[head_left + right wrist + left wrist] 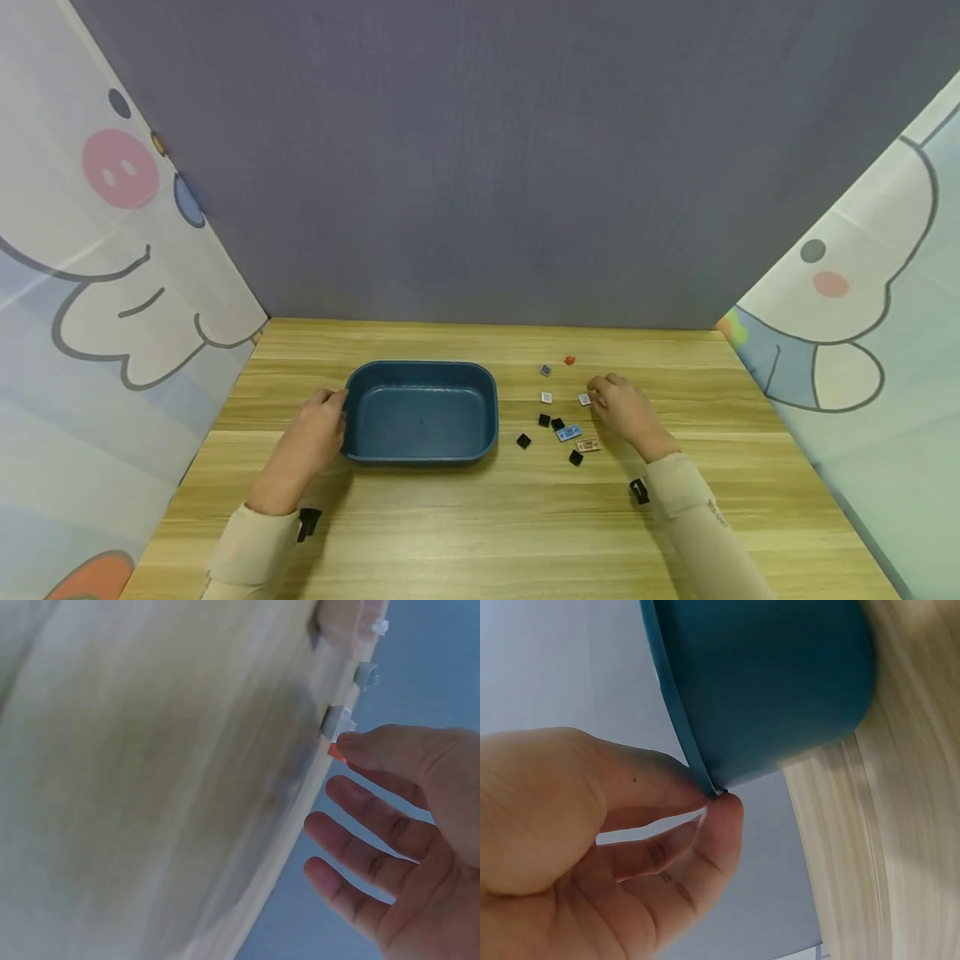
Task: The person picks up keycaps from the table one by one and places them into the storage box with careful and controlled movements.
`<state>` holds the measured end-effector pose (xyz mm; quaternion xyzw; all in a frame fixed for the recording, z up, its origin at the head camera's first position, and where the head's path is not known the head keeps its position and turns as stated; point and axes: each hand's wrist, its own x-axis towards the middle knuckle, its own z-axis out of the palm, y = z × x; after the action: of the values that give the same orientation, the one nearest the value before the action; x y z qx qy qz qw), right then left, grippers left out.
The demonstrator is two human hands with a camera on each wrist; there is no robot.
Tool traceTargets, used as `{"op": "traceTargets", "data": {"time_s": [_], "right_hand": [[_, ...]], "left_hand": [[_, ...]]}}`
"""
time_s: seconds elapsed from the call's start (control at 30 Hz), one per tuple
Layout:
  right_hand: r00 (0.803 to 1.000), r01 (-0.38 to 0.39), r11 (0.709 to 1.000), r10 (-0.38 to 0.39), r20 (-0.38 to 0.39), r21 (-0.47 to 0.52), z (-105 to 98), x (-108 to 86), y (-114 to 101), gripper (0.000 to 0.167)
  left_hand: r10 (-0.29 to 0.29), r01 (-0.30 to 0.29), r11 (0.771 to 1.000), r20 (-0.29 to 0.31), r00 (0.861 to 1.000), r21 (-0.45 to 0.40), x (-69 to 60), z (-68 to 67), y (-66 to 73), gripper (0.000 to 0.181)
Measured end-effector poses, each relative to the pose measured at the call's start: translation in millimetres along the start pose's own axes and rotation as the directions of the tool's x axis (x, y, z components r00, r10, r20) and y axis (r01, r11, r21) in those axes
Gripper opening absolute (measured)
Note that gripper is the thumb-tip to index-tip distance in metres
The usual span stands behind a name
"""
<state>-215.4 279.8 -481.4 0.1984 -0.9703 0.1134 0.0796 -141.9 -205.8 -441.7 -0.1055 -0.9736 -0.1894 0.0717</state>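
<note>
My left hand [311,429] pinches the rim of a dark blue rectangular plastic tub [422,458] at its left side; in the left wrist view the thumb and fingers meet at the edge of the tub [772,682]. On the right, my right hand [624,410] reaches low over the table beside a small whitish square toy brick [584,400]. The right wrist view has the thumb of this hand [405,817] close to a pale brick [337,722], with the other fingers spread apart. Whether the thumb touches that brick cannot be told.
Several small black bricks [523,441] lie right of the tub, with a blue printed tile [568,432] and a tan one [588,445]. Farther back are a white brick [547,397], a grey brick [546,369] and a red piece [570,360]. A grey wall [480,167] stands behind.
</note>
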Motion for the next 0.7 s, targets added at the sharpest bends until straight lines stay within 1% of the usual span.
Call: {"op": "traceTargets", "data": {"time_s": [0.07, 0.13, 0.23, 0.33, 0.43, 0.53, 0.7], "right_hand": [[1.0, -0.011, 1.0, 0.011, 0.019, 0.01, 1.5, 0.9, 1.4, 0.019], [0.999, -0.016, 1.0, 0.015, 0.035, 0.021, 2.9, 1.5, 2.4, 0.019], [0.999, -0.002, 1.0, 0.001, 0.043, 0.028, 4.6, 2.3, 3.4, 0.019], [0.999, 0.022, 0.999, -0.024, 0.046, 0.035, 5.4, 2.8, 3.2, 0.018], [0.998, 0.039, 0.999, -0.041, 0.057, 0.038, 5.2, 3.3, 2.2, 0.017], [0.996, 0.04, 0.999, -0.043, 0.075, 0.035, 5.0, 3.9, 1.5, 0.016], [0.995, 0.032, 0.999, -0.035, 0.09, 0.033, 5.3, 6.0, 1.9, 0.015]], "left_hand": [[0.01, -0.011, 1.0, -0.005, 1.0, -0.022, 0.4, -1.0, -1.2, 0.034], [0.018, -0.018, 0.998, -0.007, 1.0, -0.061, 0.7, -2.0, -4.2, 0.034], [0.017, -0.017, 0.989, 0.001, 1.0, -0.15, 0.9, -3.0, -11.5, 0.035], [-0.005, 0.013, 0.968, 0.032, 0.999, -0.251, 1.1, -3.9, -19.1, 0.037], [-0.04, 0.063, 0.942, 0.079, 0.996, -0.328, 1.5, -3.7, -25.0, 0.04], [-0.064, 0.103, 0.921, 0.116, 0.991, -0.375, 1.3, -3.5, -28.4, 0.041], [-0.092, 0.137, 0.901, 0.129, 0.987, -0.412, 0.5, -3.0, -31.0, 0.043]]}}
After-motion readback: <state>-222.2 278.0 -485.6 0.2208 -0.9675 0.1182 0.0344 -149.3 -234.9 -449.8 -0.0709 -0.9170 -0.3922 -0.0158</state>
